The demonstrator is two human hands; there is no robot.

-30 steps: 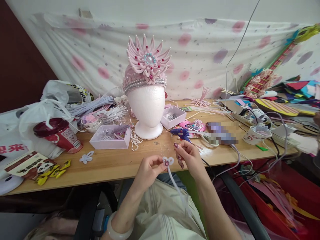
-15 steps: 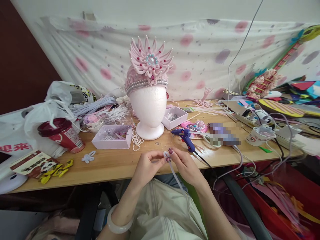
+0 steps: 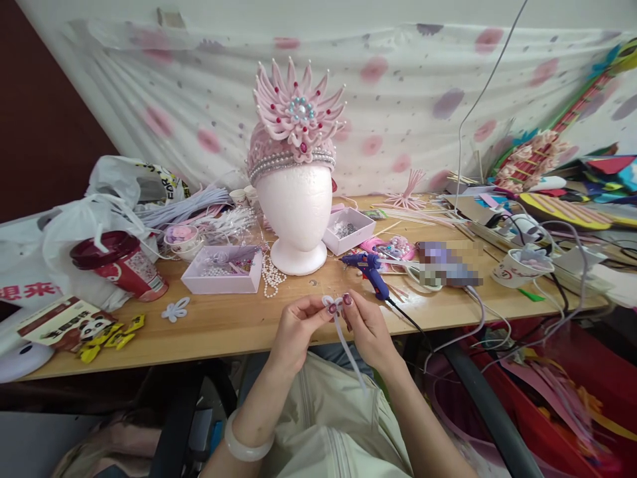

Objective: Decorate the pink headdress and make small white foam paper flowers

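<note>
Both hands meet over the table's front edge, holding one pale lilac pipe cleaner (image 3: 350, 355) bent into small loops at its top. My left hand (image 3: 303, 325) pinches the looped part between thumb and fingers. Beside it, my right hand (image 3: 367, 325) pinches the same loops from the right. The pipe cleaner's straight tail hangs down toward my lap. On the table to the left lies a finished-looking loop flower (image 3: 176, 309) of the same pale colour. Behind the hands stands a white foam head (image 3: 296, 212) wearing a pink beaded headdress (image 3: 300, 119).
A blue glue gun (image 3: 371, 273) with a trailing cord lies right of the hands. Boxes of beads (image 3: 221, 284), a red lidded cup (image 3: 122, 265) and yellow-wrapped sweets (image 3: 112, 337) are at the left. A paper cup (image 3: 520, 272) and cables stand at the right.
The fingers have shifted on the pipe cleaner; a second loop now shows beside the first. The hands moved up slightly, and the view tilted a little.
</note>
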